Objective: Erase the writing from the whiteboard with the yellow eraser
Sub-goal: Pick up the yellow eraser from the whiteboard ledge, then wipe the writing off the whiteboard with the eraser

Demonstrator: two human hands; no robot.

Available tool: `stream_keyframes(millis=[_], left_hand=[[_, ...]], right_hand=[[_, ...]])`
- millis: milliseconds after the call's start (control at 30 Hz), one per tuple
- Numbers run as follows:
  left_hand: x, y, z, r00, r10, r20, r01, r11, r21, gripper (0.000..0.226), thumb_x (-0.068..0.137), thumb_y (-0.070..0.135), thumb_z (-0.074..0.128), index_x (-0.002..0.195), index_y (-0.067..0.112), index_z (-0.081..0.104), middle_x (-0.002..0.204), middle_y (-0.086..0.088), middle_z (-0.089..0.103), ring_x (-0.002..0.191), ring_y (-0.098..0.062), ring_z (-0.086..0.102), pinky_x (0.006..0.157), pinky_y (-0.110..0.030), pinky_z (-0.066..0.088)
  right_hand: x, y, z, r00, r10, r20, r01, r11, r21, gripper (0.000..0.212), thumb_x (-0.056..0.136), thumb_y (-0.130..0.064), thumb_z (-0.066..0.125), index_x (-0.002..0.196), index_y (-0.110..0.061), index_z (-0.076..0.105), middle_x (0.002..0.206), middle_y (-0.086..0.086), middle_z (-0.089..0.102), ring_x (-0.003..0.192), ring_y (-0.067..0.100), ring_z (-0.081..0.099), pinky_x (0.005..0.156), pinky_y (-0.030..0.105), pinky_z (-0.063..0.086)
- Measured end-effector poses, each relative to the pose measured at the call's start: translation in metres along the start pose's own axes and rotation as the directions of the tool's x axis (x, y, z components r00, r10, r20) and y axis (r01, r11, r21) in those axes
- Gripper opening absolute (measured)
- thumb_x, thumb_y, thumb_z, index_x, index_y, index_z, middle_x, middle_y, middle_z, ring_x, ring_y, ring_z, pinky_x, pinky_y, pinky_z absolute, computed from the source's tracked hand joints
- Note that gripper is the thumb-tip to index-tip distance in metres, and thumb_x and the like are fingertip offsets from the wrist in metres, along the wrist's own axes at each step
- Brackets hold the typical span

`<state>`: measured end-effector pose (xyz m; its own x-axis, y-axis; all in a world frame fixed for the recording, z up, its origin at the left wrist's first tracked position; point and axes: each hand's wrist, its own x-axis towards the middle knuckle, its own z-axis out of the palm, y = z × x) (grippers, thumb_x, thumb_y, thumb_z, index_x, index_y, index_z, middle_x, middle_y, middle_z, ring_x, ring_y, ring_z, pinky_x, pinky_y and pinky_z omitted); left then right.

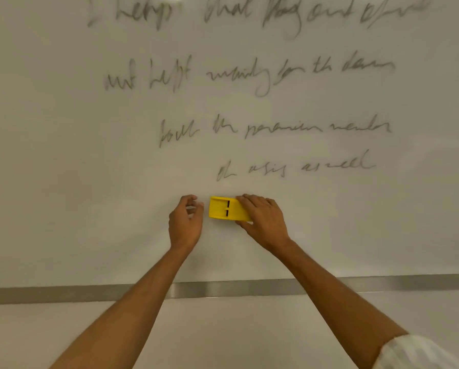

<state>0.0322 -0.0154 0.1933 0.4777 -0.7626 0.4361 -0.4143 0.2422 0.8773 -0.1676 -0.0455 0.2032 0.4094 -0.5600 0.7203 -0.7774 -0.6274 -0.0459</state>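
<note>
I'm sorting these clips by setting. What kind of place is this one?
Probably a classroom, office or meeting room; which one can't be told. A large wall-mounted whiteboard fills the view, with lines of handwriting, a metal ledge along its bottom edge, and a yellow eraser under the right hand.
</note>
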Motion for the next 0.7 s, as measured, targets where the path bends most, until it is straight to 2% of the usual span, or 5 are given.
stream_keyframes(millis=[67, 200, 333, 433, 700], left_hand=[[0.006, 0.012, -0.007, 0.998, 0.053, -0.039, -0.052, 0.998, 0.021, 0.019, 0.095, 0.022, 0.06, 0.112, 0.014, 0.064, 0.097, -0.001, 0.067, 0.082, -0.007, 0.062, 0.076, -0.025, 0.051], [0.021, 0.027, -0.019, 0.983, 0.152, -0.106, -0.145, 0.987, 0.075, 0.018, 0.093, 0.022, 0.06, 0.11, 0.016, 0.064, 0.095, 0.005, 0.066, 0.084, -0.012, 0.065, 0.074, -0.033, 0.054], [0.036, 0.033, -0.034, 0.958, 0.263, -0.119, -0.239, 0.954, 0.18, 0.022, 0.091, 0.02, 0.061, 0.113, 0.016, 0.062, 0.108, 0.002, 0.066, 0.097, -0.016, 0.065, 0.077, -0.039, 0.055], [0.043, 0.038, -0.043, 0.934, 0.337, -0.118, -0.301, 0.922, 0.244, 0.026, 0.09, 0.017, 0.062, 0.117, 0.014, 0.06, 0.118, -0.002, 0.061, 0.106, -0.018, 0.061, 0.077, -0.035, 0.051], [0.079, 0.057, -0.071, 0.858, 0.502, -0.109, -0.432, 0.82, 0.376, 0.043, 0.088, 0.015, 0.063, 0.129, 0.01, 0.051, 0.136, -0.009, 0.051, 0.125, -0.029, 0.051, 0.095, -0.047, 0.047]], right_hand=[[0.008, 0.0, -0.006, 1.0, 0.0, -0.024, -0.001, 1.0, -0.009, 0.06, 0.071, -0.032, 0.084, 0.123, -0.013, 0.061, 0.119, 0.007, 0.067, 0.105, 0.028, 0.064, 0.084, 0.042, 0.05], [0.024, 0.0, -0.02, 0.998, -0.005, -0.061, 0.004, 1.0, -0.017, 0.061, 0.073, -0.034, 0.082, 0.126, -0.016, 0.059, 0.122, 0.005, 0.065, 0.108, 0.026, 0.062, 0.087, 0.042, 0.047], [0.043, -0.001, -0.032, 0.994, -0.018, -0.112, 0.011, 0.998, -0.056, 0.061, 0.073, -0.035, 0.082, 0.126, -0.017, 0.059, 0.123, 0.004, 0.064, 0.109, 0.026, 0.061, 0.089, 0.044, 0.044], [0.057, -0.001, -0.04, 0.989, -0.02, -0.146, 0.01, 0.998, -0.07, 0.06, 0.074, -0.036, 0.081, 0.126, -0.017, 0.059, 0.124, 0.005, 0.064, 0.11, 0.026, 0.06, 0.091, 0.045, 0.042], [0.095, -0.006, -0.063, 0.973, -0.06, -0.222, 0.037, 0.994, -0.107, 0.057, 0.084, -0.038, 0.071, 0.134, -0.017, 0.053, 0.127, 0.005, 0.061, 0.113, 0.025, 0.057, 0.094, 0.045, 0.039]])
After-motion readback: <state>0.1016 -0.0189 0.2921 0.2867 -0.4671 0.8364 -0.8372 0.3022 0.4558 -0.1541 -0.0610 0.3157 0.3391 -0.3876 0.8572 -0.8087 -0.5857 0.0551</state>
